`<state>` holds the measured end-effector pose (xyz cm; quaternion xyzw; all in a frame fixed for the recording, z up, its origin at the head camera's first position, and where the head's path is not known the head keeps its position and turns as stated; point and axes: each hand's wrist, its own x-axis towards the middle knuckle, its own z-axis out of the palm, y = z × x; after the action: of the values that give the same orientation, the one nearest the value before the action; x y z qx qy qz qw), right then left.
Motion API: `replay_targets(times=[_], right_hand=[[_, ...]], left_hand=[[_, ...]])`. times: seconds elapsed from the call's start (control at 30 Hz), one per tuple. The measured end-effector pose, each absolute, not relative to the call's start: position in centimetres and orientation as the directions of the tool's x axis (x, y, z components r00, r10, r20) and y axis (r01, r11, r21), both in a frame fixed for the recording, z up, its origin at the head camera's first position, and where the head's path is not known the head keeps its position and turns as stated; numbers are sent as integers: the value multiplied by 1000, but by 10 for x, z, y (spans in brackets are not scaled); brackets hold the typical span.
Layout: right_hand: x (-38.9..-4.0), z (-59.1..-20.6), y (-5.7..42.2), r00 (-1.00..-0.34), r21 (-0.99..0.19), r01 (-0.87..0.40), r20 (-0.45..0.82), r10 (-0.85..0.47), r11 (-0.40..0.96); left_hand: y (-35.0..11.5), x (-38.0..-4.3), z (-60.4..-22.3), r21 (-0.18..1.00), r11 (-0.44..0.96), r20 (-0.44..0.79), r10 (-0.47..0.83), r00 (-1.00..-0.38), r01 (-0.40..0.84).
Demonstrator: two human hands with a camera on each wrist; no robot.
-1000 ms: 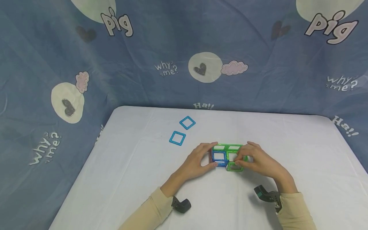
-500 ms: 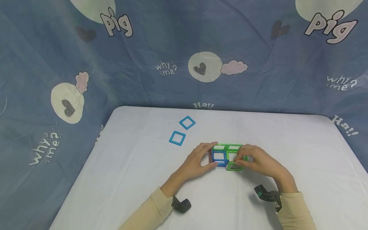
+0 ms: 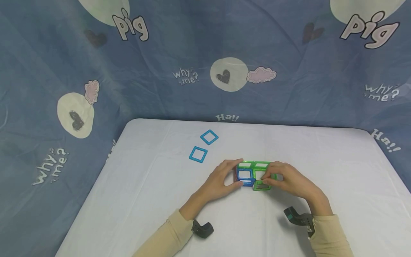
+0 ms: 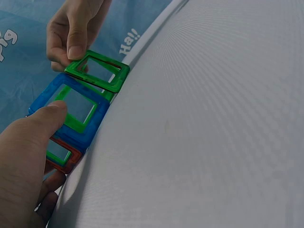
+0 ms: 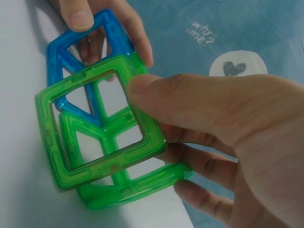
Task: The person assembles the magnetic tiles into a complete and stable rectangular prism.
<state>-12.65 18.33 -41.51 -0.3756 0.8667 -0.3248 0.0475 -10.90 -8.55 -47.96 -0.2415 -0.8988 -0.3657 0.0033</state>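
In the head view, a low box-like build of magnetic tiles, blue, green and red, sits on the table. My left hand (image 3: 218, 182) grips its left end, thumb on the front blue tile (image 4: 99, 116) and fingers round the back. Below that thumb, a red tile (image 4: 73, 161) shows at the end in the left wrist view. At the right end my right hand (image 3: 292, 180) pinches a green square tile (image 5: 114, 164) between thumb and fingers. This tile stands at a slant in front of the green part, beside the blue one. The right wrist view shows further green frames behind it.
Two loose light-blue square tiles, one farther back (image 3: 204, 141) and one nearer (image 3: 195, 160), lie flat to the left behind the build. A white cloth (image 3: 154, 200) covers the table, and a blue printed curtain (image 3: 179, 43) hangs along its back and left.
The raised fingers of my right hand have come down toward the build. The pinched green tile has shifted very slightly. My left hand stays put.
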Motion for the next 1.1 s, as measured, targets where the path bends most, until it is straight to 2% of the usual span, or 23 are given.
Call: replay_targets(times=[0.3,0.77,1.1], right_hand=[[-127,-416,183,-702,-598,-636,186,-687,488],[-126,-415,182,-730,-569,-622,171,-662,538],[-127,-415,183,-734,-595,-608,170,-657,526]], left_hand=[[-86,-109,-479,657,609,194,433,-880,444],[-85,-109,-479,653,611,195,436,-879,448],[-85,-110,-480,658,603,198,439,-876,451]])
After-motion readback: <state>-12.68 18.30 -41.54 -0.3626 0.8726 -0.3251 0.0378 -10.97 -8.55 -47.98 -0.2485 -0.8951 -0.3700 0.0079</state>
